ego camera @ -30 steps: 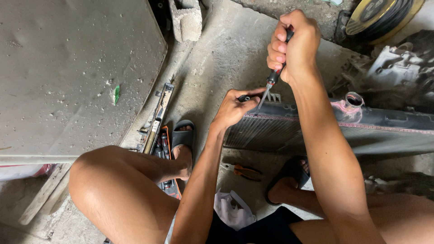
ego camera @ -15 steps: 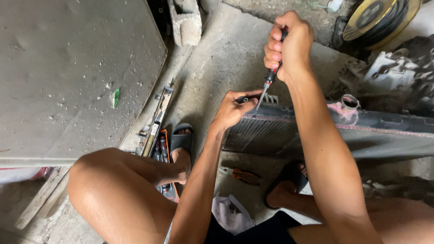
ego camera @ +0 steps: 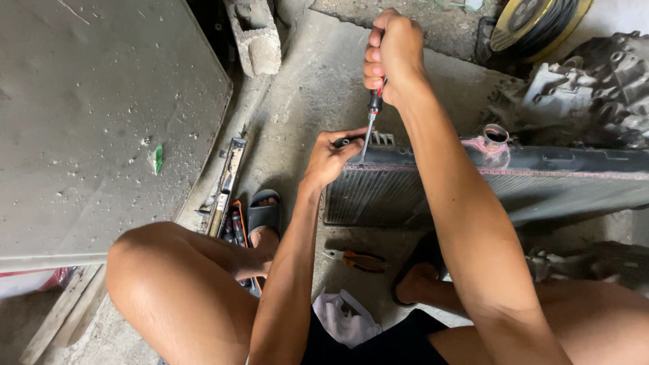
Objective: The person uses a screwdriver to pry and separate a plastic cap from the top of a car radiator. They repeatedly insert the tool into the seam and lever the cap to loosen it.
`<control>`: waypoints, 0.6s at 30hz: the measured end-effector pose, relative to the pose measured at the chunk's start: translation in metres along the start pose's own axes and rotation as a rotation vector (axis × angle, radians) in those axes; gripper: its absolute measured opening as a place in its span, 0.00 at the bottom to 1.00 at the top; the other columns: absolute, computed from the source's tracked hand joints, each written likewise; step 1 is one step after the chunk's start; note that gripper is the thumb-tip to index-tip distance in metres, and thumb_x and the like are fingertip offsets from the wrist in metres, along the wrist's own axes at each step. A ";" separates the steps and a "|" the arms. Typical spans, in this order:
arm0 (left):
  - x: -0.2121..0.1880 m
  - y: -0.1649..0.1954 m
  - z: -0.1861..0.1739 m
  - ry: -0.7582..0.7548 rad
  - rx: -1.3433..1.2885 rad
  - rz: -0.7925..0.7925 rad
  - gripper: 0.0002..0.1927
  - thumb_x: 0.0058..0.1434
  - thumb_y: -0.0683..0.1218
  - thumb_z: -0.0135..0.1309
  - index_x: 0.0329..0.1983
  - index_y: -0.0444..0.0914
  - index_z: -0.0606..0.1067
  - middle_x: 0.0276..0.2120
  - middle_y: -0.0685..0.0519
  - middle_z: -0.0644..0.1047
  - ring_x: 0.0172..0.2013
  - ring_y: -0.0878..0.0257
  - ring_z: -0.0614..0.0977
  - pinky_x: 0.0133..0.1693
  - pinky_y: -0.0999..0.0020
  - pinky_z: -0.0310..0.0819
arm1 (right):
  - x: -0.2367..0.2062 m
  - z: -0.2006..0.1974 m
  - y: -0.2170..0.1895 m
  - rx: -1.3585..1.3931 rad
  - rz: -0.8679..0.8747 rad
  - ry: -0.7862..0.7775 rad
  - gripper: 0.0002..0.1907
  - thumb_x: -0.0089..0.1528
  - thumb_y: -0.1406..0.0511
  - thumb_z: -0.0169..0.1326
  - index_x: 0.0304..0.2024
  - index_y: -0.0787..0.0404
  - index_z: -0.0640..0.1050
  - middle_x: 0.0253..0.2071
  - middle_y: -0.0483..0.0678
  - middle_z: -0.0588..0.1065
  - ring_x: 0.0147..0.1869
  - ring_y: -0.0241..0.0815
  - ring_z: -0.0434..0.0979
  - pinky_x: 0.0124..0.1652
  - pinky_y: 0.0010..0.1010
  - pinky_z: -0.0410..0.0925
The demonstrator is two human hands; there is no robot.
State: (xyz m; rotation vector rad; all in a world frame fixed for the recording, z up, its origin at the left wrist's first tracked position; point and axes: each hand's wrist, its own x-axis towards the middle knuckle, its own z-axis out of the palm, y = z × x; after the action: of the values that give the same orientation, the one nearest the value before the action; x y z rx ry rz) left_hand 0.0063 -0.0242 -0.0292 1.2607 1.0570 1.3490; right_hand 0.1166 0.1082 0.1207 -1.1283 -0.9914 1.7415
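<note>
Head view — pliers (ego camera: 357, 259), toolbox (ego camera: 226, 196), concrete block (ego camera: 255, 35) around radiator (ego camera: 487, 186).

The radiator (ego camera: 487, 186) lies on the floor (ego camera: 318, 88) before the person, pliers (ego camera: 358, 259) just in front of it, a tool tray (ego camera: 226, 196) to its left, an engine part (ego camera: 595, 88) behind its right end.

A screwdriver (ego camera: 371, 120) with a red-and-black handle stands nearly upright, its slim metal shaft pointing down onto the top left corner of a dark finned radiator (ego camera: 473, 189), which lies lengthwise on the concrete floor.
</note>
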 end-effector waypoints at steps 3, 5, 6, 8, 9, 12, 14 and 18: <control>-0.005 0.003 0.000 0.016 0.063 -0.065 0.17 0.64 0.40 0.57 0.55 0.37 0.83 0.25 0.60 0.73 0.26 0.73 0.67 0.29 0.75 0.59 | 0.015 -0.005 0.004 -0.012 0.044 0.018 0.14 0.60 0.60 0.44 0.21 0.54 0.63 0.14 0.40 0.56 0.14 0.33 0.49 0.16 0.31 0.47; -0.011 0.007 0.000 -0.002 0.097 -0.056 0.17 0.62 0.40 0.57 0.54 0.38 0.82 0.25 0.60 0.77 0.25 0.74 0.70 0.29 0.76 0.61 | 0.026 -0.010 0.005 -0.020 0.075 0.053 0.13 0.61 0.60 0.45 0.22 0.53 0.64 0.15 0.39 0.56 0.14 0.32 0.49 0.16 0.30 0.47; -0.014 0.008 0.001 -0.012 0.119 -0.052 0.17 0.61 0.40 0.57 0.54 0.39 0.82 0.25 0.61 0.80 0.25 0.74 0.71 0.28 0.77 0.62 | 0.030 -0.015 0.002 -0.014 0.088 0.088 0.13 0.61 0.60 0.46 0.22 0.53 0.64 0.15 0.38 0.56 0.15 0.31 0.49 0.17 0.29 0.47; -0.020 0.011 0.002 -0.037 0.086 -0.023 0.18 0.61 0.39 0.56 0.55 0.40 0.82 0.26 0.62 0.79 0.25 0.74 0.69 0.28 0.76 0.61 | 0.029 -0.022 0.001 0.050 0.093 0.099 0.13 0.62 0.59 0.48 0.23 0.52 0.65 0.16 0.37 0.56 0.16 0.31 0.50 0.17 0.28 0.47; -0.020 0.012 0.004 -0.046 0.061 0.008 0.18 0.61 0.39 0.56 0.55 0.40 0.82 0.26 0.62 0.78 0.25 0.74 0.69 0.27 0.76 0.60 | 0.023 -0.028 -0.001 0.087 0.069 0.066 0.15 0.62 0.58 0.50 0.23 0.52 0.65 0.16 0.37 0.56 0.16 0.31 0.50 0.17 0.28 0.47; -0.016 0.012 0.008 -0.035 -0.042 0.076 0.15 0.66 0.38 0.58 0.56 0.39 0.82 0.34 0.62 0.82 0.34 0.76 0.75 0.38 0.77 0.70 | -0.007 -0.034 -0.017 0.185 -0.016 -0.120 0.17 0.62 0.58 0.52 0.23 0.53 0.64 0.15 0.38 0.55 0.16 0.32 0.51 0.17 0.29 0.47; -0.016 0.012 0.007 -0.001 0.028 -0.041 0.16 0.66 0.39 0.57 0.56 0.40 0.82 0.27 0.61 0.74 0.27 0.74 0.67 0.30 0.75 0.59 | -0.052 -0.039 -0.014 0.253 -0.113 -0.139 0.17 0.63 0.58 0.53 0.23 0.54 0.64 0.16 0.39 0.56 0.16 0.34 0.52 0.18 0.30 0.48; -0.015 0.013 0.005 -0.015 0.029 -0.042 0.17 0.63 0.40 0.56 0.55 0.40 0.82 0.23 0.60 0.76 0.22 0.73 0.66 0.25 0.75 0.57 | -0.124 -0.022 -0.010 0.205 -0.476 -0.175 0.20 0.67 0.62 0.49 0.22 0.58 0.63 0.16 0.43 0.59 0.16 0.35 0.54 0.18 0.31 0.51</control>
State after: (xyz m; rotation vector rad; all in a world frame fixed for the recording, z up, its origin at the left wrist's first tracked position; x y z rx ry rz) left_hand 0.0104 -0.0410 -0.0183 1.2611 1.0905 1.2943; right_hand 0.1727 0.0018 0.1604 -0.5580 -1.0568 1.5225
